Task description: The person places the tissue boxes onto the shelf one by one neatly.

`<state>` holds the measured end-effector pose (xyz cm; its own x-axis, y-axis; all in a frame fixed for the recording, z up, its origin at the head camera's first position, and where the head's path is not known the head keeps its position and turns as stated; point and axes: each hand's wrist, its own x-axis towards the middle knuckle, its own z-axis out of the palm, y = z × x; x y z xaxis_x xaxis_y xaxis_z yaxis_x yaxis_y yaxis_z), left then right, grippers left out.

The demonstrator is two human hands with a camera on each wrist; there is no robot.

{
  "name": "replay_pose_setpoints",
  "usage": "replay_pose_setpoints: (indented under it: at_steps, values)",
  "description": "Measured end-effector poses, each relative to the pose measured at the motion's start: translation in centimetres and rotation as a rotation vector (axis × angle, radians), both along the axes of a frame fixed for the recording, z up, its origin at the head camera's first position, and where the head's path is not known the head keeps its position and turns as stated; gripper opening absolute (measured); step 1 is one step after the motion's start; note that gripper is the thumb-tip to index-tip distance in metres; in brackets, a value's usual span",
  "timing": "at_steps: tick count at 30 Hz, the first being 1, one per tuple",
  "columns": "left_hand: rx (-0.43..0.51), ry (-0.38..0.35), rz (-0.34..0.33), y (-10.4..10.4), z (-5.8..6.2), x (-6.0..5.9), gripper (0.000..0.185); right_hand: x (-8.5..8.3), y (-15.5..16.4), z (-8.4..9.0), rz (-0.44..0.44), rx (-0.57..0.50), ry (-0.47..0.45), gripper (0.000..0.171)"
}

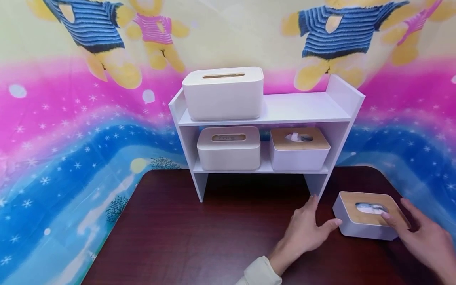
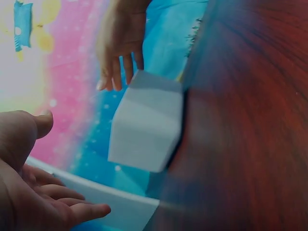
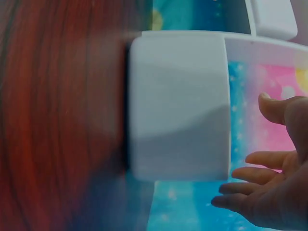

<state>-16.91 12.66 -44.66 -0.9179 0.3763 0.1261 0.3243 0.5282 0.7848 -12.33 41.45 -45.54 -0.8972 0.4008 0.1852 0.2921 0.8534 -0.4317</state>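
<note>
A white tissue box with a light wooden lid [image 1: 367, 230] stands on the dark table to the right of the shelf, tissue showing in its slot. My right hand [image 1: 424, 237] is over its right end, fingers spread; in the right wrist view this hand [image 3: 274, 183] shows fairly straight fingers beside the box's plain white side [image 3: 180, 106]. To the box's left is my left hand [image 1: 303, 229], its thumb tip close to the box's left end. The left wrist view has the left hand [image 2: 38, 187] with fingers extended and nothing between them, apart from the box [image 2: 147, 125].
A white two-tier shelf [image 1: 303, 107] stands at the back of the table [image 1: 213, 233]. One all-white tissue box [image 1: 224, 99] sits on top at left. Below are another white box [image 1: 228, 158] and a wooden-lidded one [image 1: 299, 159]. Behind hangs a printed cloth [image 1: 235, 35].
</note>
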Motion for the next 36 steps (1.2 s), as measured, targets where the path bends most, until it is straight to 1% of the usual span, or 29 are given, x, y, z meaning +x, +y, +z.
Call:
replay_pose_setpoints:
  at_steps: [3,7,10,14,16,18,21,24,26,32,36]
  values:
    - [-0.012,0.003,-0.025,1.0,-0.3,0.1,0.089,-0.1,0.8,-0.4,-0.001,-0.018,-0.066,0.101]
    - [-0.038,-0.005,-0.051,2.2,-0.7,0.1,0.089,-0.2,1.8,-1.2,0.024,-0.097,-0.177,0.111]
    - [-0.067,-0.017,-0.057,3.2,-1.1,0.1,0.086,-0.4,2.4,-1.8,0.07,-0.148,-0.183,0.117]
    - [-0.092,-0.047,-0.057,4.6,-1.6,-0.1,0.081,-0.7,3.2,-2.4,0.12,-0.19,-0.164,0.121]
    - [-0.103,-0.057,-0.058,5.1,-1.8,-0.1,0.079,-0.8,3.5,-2.6,0.132,-0.208,-0.173,0.12]
    - [-0.115,-0.052,-0.065,5.5,-1.9,-0.2,0.075,-1.0,3.7,-2.8,0.147,-0.226,-0.178,0.117]
    - [-0.124,-0.038,-0.094,5.8,-2.2,-0.2,0.071,-1.2,3.9,-2.9,0.172,-0.258,-0.185,0.112]
    - [-0.108,-0.041,-0.114,5.9,-2.4,-0.1,0.066,-1.1,3.8,-2.9,0.169,-0.292,-0.219,0.111]
    - [-0.089,-0.039,-0.111,5.8,-2.5,0.0,0.065,-0.9,3.6,-2.8,0.161,-0.304,-0.244,0.111]
    - [-0.041,0.006,-0.071,5.4,-2.7,0.6,0.062,0.1,2.5,-2.5,0.149,-0.279,-0.249,0.104]
    - [0.024,0.005,-0.038,4.9,-2.9,1.0,0.062,0.9,1.6,-2.0,0.144,-0.257,-0.253,0.104]
